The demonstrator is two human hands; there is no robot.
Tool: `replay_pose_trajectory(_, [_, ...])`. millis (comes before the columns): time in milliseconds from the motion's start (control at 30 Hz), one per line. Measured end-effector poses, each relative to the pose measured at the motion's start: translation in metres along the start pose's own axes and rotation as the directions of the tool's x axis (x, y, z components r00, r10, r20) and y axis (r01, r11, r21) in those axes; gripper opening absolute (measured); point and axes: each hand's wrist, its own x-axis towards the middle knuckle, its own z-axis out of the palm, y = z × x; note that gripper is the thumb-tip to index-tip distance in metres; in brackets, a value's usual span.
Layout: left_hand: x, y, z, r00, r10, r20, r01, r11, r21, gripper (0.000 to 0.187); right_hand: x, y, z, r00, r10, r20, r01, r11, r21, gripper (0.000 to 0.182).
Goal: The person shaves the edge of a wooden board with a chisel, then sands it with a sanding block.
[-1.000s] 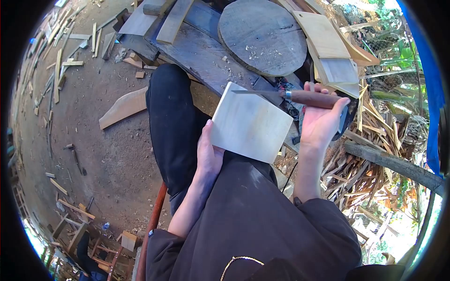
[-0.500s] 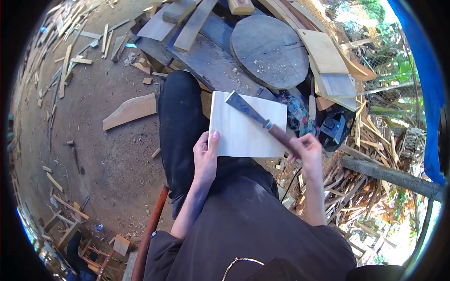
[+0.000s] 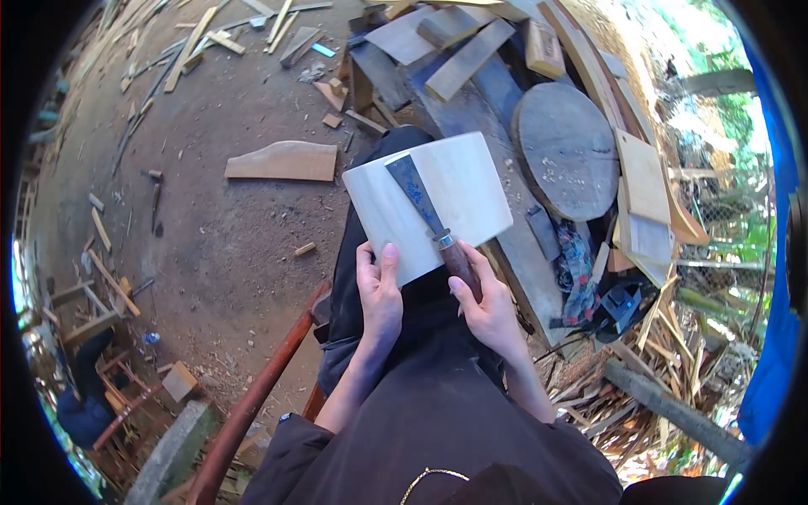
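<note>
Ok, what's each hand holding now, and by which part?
The left hand holds the board by its corner nearest the person; the right hand holds the chisel by its wooden handle.

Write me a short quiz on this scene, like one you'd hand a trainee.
1. True or false: the left hand holds the pale board at its near edge.
2. By which part does the right hand hold the chisel?
A) the blade
B) the wooden handle
3. Fill in: in the picture, the round wooden slab is to the ____ of the pale board.

Key: 1. True. 2. B. 3. Right.
</note>
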Motion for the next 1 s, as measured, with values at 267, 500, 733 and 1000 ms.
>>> replay_pose_trajectory(267, [0.015,0.067,-0.014,0.889,-0.445,0.110,0.313,0.764,0.564,0.047,0.028,-0.004,-0.007,0.996,-0.079,0.044,0.083,0.991,-0.102,0.056])
replay_pose_trajectory(500, [0.131,0.166,-0.006,0.965,0.073,0.253,-0.263,0.281,0.923,0.057,0.026,0.011,0.003,0.971,-0.240,0.005,0.236,0.952,-0.195,0.054])
replay_pose_trajectory(733, [0.248,0.075,0.058,0.669,-0.261,0.695,-0.576,0.409,0.708,0.097,-0.023,-0.008,-0.017,0.965,-0.238,0.113,0.263,0.885,-0.384,0.059])
replay_pose_trajectory(1000, [0.265,0.030,0.032,0.619,-0.209,0.757,-0.513,0.622,0.591,0.082,-0.050,-0.015,-0.004,0.972,-0.188,0.143,0.231,0.882,-0.411,0.059])
